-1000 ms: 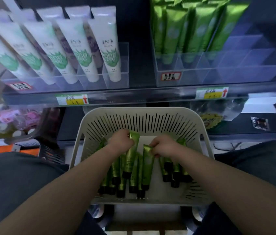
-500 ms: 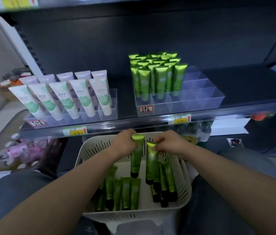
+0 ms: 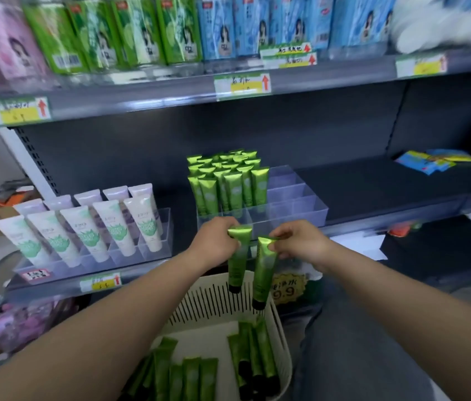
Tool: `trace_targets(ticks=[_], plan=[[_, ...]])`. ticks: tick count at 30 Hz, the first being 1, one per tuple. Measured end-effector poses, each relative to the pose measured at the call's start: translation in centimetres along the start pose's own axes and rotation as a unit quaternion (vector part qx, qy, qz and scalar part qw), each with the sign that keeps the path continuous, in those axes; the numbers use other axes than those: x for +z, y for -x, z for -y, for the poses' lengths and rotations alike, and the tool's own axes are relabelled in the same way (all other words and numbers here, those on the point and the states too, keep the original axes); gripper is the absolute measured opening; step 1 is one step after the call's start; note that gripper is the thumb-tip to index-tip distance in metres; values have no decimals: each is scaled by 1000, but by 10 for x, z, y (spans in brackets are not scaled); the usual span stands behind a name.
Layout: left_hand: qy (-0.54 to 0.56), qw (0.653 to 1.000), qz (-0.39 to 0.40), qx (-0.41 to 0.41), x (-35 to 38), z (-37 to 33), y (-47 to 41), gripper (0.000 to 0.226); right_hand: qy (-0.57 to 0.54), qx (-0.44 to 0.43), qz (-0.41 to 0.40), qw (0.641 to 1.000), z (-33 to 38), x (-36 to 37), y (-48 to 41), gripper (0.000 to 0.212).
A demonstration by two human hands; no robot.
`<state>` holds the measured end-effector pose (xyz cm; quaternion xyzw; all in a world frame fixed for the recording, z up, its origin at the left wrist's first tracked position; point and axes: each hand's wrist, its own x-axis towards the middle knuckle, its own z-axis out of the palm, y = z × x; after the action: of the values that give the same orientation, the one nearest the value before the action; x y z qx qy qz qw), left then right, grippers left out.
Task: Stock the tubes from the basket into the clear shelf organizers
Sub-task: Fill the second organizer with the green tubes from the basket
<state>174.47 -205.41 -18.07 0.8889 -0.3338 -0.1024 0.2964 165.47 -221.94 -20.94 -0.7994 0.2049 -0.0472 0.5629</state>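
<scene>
Above the slotted white plastic basket [image 3: 279, 322], the left hand [image 3: 214, 244] is pinching one glossy green tube [image 3: 237, 260] by its crimp; the right hand [image 3: 301, 244] is pinching another [image 3: 263, 274], both hanging cap-down just before the clear plastic organizer [image 3: 295, 209].

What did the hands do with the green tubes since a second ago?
The left hand raised the left tube and the right hand the right tube, out of the basket toward the clear organizer, grips unchanged. The other tubes in the basket stayed lying.
</scene>
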Motion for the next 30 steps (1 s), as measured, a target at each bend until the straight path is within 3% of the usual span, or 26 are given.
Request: trace_targets(ticks=[4, 8, 18, 30], plan=[[-14, 1000, -23, 16, -5, -28, -23, 37, -38, -28, -32, 998, 8, -30, -4, 12], [-30, 998, -40, 35, -7, -49, -45, 44, -73, -60, -62, 994, 16, -55, -15, 18], [-76, 985, -119, 97, -20, -88, -114, 28, -25, -139, -131, 981, 42, -105, -65, 9], [-89, 980, -134, 119, -22, -98, -201, 20, 23, -177, -165, 970, 52, -129, -138, 13]])
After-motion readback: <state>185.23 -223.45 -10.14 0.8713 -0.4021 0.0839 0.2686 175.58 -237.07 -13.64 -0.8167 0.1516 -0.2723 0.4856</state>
